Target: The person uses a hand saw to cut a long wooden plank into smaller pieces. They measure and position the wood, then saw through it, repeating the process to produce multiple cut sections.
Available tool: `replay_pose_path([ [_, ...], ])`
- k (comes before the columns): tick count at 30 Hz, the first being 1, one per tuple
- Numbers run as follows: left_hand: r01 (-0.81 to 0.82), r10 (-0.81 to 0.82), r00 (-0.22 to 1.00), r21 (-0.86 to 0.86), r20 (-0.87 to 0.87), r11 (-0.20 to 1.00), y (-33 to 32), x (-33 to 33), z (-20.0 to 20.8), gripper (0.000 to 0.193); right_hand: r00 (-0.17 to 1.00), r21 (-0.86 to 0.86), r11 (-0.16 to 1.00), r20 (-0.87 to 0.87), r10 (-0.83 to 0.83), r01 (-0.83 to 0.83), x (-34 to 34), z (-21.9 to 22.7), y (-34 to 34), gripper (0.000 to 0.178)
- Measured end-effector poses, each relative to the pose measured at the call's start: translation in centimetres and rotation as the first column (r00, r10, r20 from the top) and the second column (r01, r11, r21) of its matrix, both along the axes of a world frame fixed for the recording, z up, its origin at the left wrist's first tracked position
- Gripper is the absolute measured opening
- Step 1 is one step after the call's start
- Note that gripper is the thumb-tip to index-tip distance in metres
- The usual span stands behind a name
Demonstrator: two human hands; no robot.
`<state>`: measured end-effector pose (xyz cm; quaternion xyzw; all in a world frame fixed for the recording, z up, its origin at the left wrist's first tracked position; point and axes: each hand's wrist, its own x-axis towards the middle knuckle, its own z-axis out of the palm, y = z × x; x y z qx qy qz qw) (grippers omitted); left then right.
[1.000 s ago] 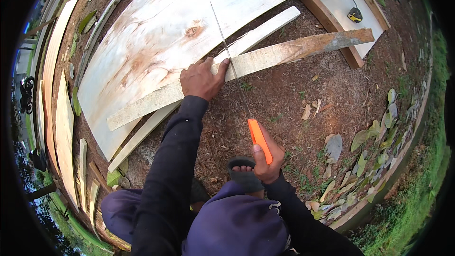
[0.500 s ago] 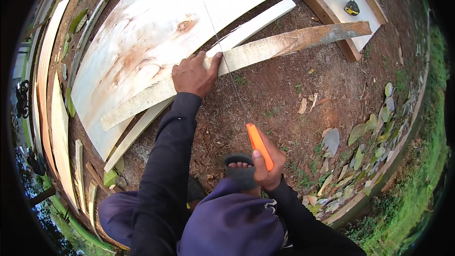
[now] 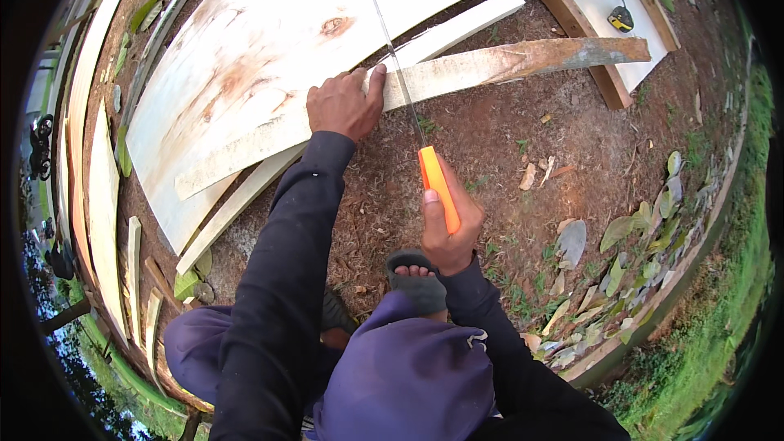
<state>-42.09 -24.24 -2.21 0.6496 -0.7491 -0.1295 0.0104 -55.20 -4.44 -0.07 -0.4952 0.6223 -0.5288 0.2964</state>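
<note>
In my right hand [image 3: 456, 233] is a hand saw [image 3: 438, 188], its orange handle wrapped by my fingers with the thumb on top. The thin blade points away from me and crosses a long rough wooden board [image 3: 469, 71]. Just left of the blade, my left hand [image 3: 343, 108] presses on that board, its fingers over the far edge and the thumb close to the blade. Under the board, a paler wooden strip [image 3: 469, 28] runs at a slant. Both overlie a large whitish plywood sheet [image 3: 237, 57] with brown stains.
A black and yellow tape measure [image 3: 621, 19] lies on a pale panel framed by brown wooden beams [image 3: 576, 16]. Offcuts of wood [image 3: 104, 212] lie along the left side. Dry leaves [image 3: 629, 233] litter the ground at right. My sandalled foot [image 3: 415, 278] stands below the saw.
My right hand has pushed the saw forward, away from me, so the handle is nearer the board. My left hand stays on the board, and the view has shifted slightly.
</note>
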Motion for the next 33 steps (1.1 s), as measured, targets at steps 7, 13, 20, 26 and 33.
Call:
replay_pose_path([
  [7, -0.012, 0.011, 1.000, -0.050, -0.018, 0.999, 0.2, 0.0, -0.3, 0.056, 0.999, 0.017, 1.000, -0.033, -0.005, 0.005, -0.4, 0.7, 0.8, 0.048],
  [13, -0.034, 0.034, 0.999, -0.009, 0.019, 0.999, -0.5, 0.8, -0.4, 0.057, 0.971, 0.182, 0.982, 0.241, 0.004, -0.049, -0.4, 2.7, 5.0, 0.048],
  [20, -0.002, 0.002, 1.000, -0.015, -0.003, 1.000, -0.8, -0.6, 0.1, 0.056, 0.998, 0.062, 0.998, 0.048, -0.030, 0.027, -0.2, 1.4, -3.2, 0.043],
  [26, -0.014, 0.012, 1.000, -0.074, -0.020, 0.997, -0.2, 0.5, -0.8, 0.059, 0.996, 0.084, 0.994, 0.075, 0.058, -0.064, -1.0, 2.7, 6.6, 0.050],
  [33, -0.005, 0.005, 1.000, -0.025, -0.009, 1.000, -0.4, -0.1, -0.2, 0.059, 1.000, 0.082, 0.997, 0.029, -0.008, 0.005, -0.2, 0.9, -1.3, 0.047],
])
